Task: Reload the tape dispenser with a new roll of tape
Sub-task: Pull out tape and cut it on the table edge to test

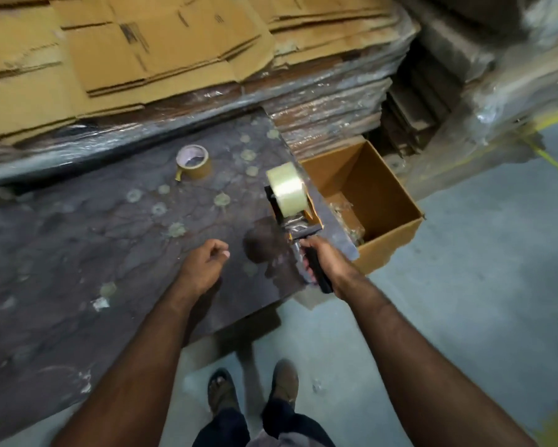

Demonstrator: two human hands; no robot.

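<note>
My right hand [327, 264] grips the black handle of a tape dispenser [298, 232], held above the right edge of a dark, stained table [110, 240]. A full clear roll of tape [287, 190] sits on the dispenser's wheel, pointing away from me. My left hand [206, 261] hovers over the table just left of the dispenser, fingers loosely curled, holding nothing. A nearly spent tape core [194, 162] with a brown rim and a loose tab lies on the table farther back, apart from both hands.
An open cardboard box [381, 201] with scraps inside stands on the floor at the table's right. Wrapped stacks of flattened cartons [161, 59] rise behind the table. My feet [252, 391] stand on the grey concrete floor.
</note>
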